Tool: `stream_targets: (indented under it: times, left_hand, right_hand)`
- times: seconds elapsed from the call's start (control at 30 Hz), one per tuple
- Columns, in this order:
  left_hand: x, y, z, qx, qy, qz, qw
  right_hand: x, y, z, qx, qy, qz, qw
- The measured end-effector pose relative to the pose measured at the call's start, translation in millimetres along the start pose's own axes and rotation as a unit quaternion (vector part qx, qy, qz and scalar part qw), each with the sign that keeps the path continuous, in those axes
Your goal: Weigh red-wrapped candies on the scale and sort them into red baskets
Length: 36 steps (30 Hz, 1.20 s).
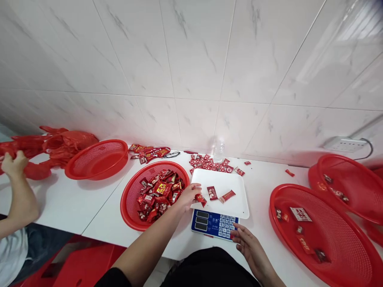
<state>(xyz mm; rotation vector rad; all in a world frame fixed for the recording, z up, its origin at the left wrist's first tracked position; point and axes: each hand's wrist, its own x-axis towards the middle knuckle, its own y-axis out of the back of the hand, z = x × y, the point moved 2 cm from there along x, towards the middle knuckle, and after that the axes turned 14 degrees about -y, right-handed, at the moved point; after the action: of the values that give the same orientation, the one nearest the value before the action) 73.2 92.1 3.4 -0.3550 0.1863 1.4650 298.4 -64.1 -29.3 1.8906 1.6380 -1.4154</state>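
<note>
My left hand [190,197] is over the left edge of a white scale tray [221,181], its fingers closed on a small red snack packet [201,199]. Two more wrapped snacks lie on the tray: a dark red packet [212,193] and a slim red-and-tan packet [228,196]. Beside the lower right corner of the blue scale panel [214,222], my right hand [247,241] is open, fingers apart, holding nothing. Left of the scale stands a red basket [123,205] heaped with wrapped snacks [161,189], partly covered by my left forearm.
Small red packets [206,162] and a clear plastic container [219,149] lie behind the tray. Red baskets [278,235] with a few packets stand right, below a power strip [344,144]. Far left, another person's hand [14,164] touches red plastic bags [68,141] near another red basket [98,175].
</note>
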Motion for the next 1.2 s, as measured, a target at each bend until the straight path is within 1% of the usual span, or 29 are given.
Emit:
stream_targets:
  times: [0.07, 0.17, 0.27, 0.33, 0.43, 0.53, 0.6, 0.63, 0.7, 0.73, 0.83, 0.87, 0.93, 0.97, 1.03, 1.1, 1.2]
  left_hand:
    - [-5.6, 10.0, -2.6, 0.024, -0.017, 0.005, 1.000]
    - [-16.5, 29.0, -1.6, 0.076, -0.065, 0.014, 0.995]
    - [-28.7, 50.3, 6.4, 0.165, -0.120, 0.044, 0.978]
    - [-36.0, 64.1, 13.2, 0.217, -0.144, 0.070, 0.963]
    - [-43.6, 83.1, 18.5, 0.253, -0.148, 0.099, 0.951]
    - [-46.1, 100.8, 11.9, 0.272, -0.123, 0.110, 0.948]
    - [-45.0, 111.8, 0.8, 0.291, -0.105, 0.096, 0.946]
    - [-43.7, 116.7, -6.1, 0.305, -0.098, 0.078, 0.944]
    - [-39.9, 124.5, -20.8, 0.346, -0.088, 0.025, 0.934]
    - [-37.4, 127.3, -27.8, 0.373, -0.086, 0.001, 0.924]
    - [-26.2, 129.8, -44.4, 0.456, -0.074, -0.041, 0.886]
    - [-21.2, 128.2, -48.4, 0.473, -0.067, -0.050, 0.877]
    - [-9.7, 121.4, -54.1, 0.487, -0.067, -0.065, 0.869]
    - [-3.7, 117.0, -55.7, 0.488, -0.075, -0.064, 0.867]
    - [7.8, 108.2, -57.5, 0.498, -0.087, -0.045, 0.862]
    - [17.1, 101.2, -58.6, 0.530, -0.069, -0.025, 0.845]
    - [26.0, 95.2, -59.4, 0.568, -0.028, -0.024, 0.822]
  right_hand:
    - [-0.8, -1.3, -2.2, 0.000, -0.002, 0.014, 1.000]
    - [-0.3, -5.2, -5.4, 0.000, -0.001, 0.014, 1.000]
    - [2.7, -8.4, -6.6, -0.007, -0.011, 0.009, 1.000]
    - [5.5, -9.4, -6.1, -0.012, -0.021, 0.009, 1.000]
    - [9.3, -8.8, -4.0, -0.016, -0.029, 0.010, 0.999]
    - [11.2, -7.8, -1.5, -0.018, -0.034, -0.001, 0.999]
    - [11.5, -7.4, -0.6, -0.022, -0.038, -0.010, 0.999]
    - [11.5, -7.3, -0.5, -0.024, -0.040, -0.011, 0.999]
    - [11.3, -7.4, -1.1, -0.025, -0.041, -0.008, 0.999]
    - [11.3, -7.7, -1.5, -0.024, -0.041, -0.006, 0.999]
    - [11.1, -8.9, -2.4, -0.023, -0.042, -0.001, 0.999]
    - [11.1, -9.3, -2.4, -0.024, -0.043, 0.000, 0.999]
    - [10.8, -9.6, -1.7, -0.028, -0.045, 0.003, 0.999]
    - [10.8, -9.3, -1.1, -0.030, -0.045, 0.004, 0.999]
    - [11.4, -7.7, 0.2, -0.034, -0.041, 0.005, 0.999]
    - [13.0, -4.6, 2.0, -0.034, -0.039, 0.010, 0.999]
    - [16.4, 0.8, 5.3, -0.026, -0.045, 0.023, 0.998]
